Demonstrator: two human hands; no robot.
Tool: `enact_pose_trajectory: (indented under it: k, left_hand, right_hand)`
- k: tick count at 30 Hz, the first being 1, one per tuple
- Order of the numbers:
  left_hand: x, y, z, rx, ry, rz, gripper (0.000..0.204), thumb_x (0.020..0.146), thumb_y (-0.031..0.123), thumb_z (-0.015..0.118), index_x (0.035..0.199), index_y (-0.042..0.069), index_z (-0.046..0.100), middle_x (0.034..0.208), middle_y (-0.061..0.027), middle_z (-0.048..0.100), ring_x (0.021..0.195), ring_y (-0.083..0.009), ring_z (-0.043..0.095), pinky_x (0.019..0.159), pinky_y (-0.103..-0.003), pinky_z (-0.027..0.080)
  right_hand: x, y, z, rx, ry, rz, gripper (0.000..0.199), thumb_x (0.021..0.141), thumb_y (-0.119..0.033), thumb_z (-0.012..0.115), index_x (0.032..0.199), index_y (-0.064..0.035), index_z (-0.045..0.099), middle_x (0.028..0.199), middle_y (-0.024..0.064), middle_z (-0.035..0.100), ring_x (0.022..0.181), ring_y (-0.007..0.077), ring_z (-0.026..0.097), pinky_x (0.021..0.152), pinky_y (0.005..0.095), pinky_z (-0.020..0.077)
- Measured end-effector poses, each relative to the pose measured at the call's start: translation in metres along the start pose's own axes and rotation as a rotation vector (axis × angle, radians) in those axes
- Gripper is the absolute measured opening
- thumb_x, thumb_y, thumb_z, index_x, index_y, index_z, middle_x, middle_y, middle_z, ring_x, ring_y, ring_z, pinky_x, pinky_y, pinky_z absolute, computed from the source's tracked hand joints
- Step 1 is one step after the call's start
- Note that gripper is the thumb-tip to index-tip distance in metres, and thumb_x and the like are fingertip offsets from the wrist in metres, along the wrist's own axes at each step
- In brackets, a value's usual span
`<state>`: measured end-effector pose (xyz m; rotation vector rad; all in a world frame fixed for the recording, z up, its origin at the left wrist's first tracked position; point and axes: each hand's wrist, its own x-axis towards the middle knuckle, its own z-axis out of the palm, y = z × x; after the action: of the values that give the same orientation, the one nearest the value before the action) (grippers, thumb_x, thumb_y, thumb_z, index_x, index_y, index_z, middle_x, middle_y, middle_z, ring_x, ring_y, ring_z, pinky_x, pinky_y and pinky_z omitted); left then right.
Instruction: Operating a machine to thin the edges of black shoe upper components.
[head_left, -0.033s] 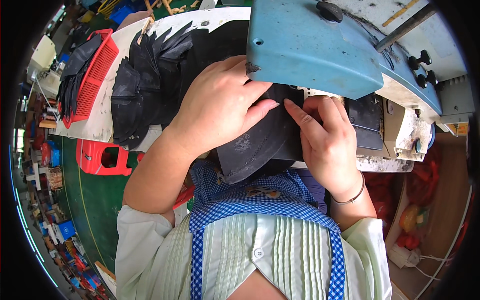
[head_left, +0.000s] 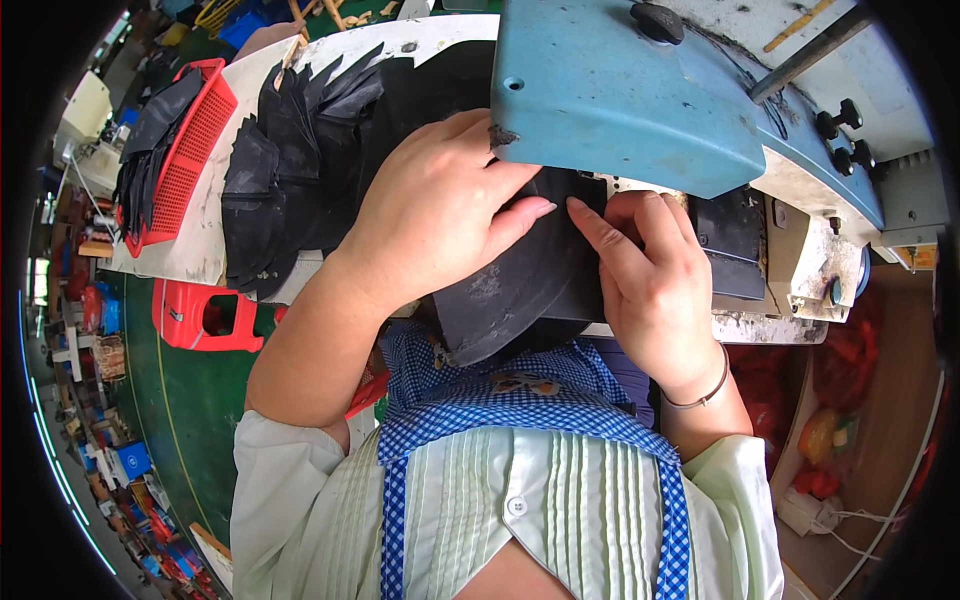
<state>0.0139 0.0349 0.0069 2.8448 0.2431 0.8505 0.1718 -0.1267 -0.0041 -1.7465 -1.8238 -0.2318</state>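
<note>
A black sheet piece with a curved lower edge and pale scuffs lies beneath the blue machine head. My left hand holds it from the left, thumb along its surface; the other fingertips are hidden near the machine's corner. On the opposite side, my right hand grips the same piece, its index finger straight on the surface and the others curled. A narrow gap separates left thumb and right index finger. The machine's working point is hidden behind the blue head.
Stacked, fanned black pieces cover the white table to the left. Beyond them, a red basket holds more black pieces. A red stool stands below on the green floor. Dark knobs stick out from the machine at right.
</note>
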Motion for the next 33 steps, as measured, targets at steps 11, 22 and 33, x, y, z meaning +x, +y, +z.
enact_pose_trajectory:
  k: [11, 22, 33]
  left_hand:
    - [-0.001, -0.012, 0.007, -0.017, 0.064, -0.05, 0.024, 0.08, 0.018, 0.081, 0.098, 0.005, 0.074, 0.1, -0.0114, 0.068, 0.093, -0.0323, 0.067, 0.08, -0.044, 0.057]
    - [-0.004, -0.008, -0.004, -0.021, 0.011, -0.073, 0.03, 0.079, 0.02, 0.082, 0.104, 0.006, 0.076, 0.107, -0.0146, 0.069, 0.106, -0.0378, 0.066, 0.093, -0.045, 0.056]
    - [-0.01, -0.013, -0.022, -0.088, -0.218, -0.101, 0.054, 0.078, 0.04, 0.085, 0.124, 0.013, 0.073, 0.14, -0.0198, 0.057, 0.129, -0.05, 0.053, 0.115, -0.055, 0.041]
  right_hand:
    - [0.001, 0.001, 0.002, 0.005, 0.018, -0.009, 0.051, 0.07, 0.01, 0.067, 0.118, -0.0046, 0.076, 0.094, 0.0104, 0.059, 0.086, 0.0287, 0.062, 0.075, 0.0392, 0.0544]
    - [0.0, 0.005, 0.005, -0.021, 0.048, -0.045, 0.039, 0.074, -0.003, 0.067, 0.113, -0.0024, 0.075, 0.095, 0.0108, 0.059, 0.087, 0.0284, 0.06, 0.074, 0.0386, 0.0548]
    - [0.0, 0.003, 0.005, -0.014, 0.05, -0.032, 0.036, 0.075, -0.004, 0.068, 0.11, -0.0037, 0.075, 0.095, 0.0104, 0.058, 0.087, 0.0284, 0.06, 0.074, 0.0388, 0.0547]
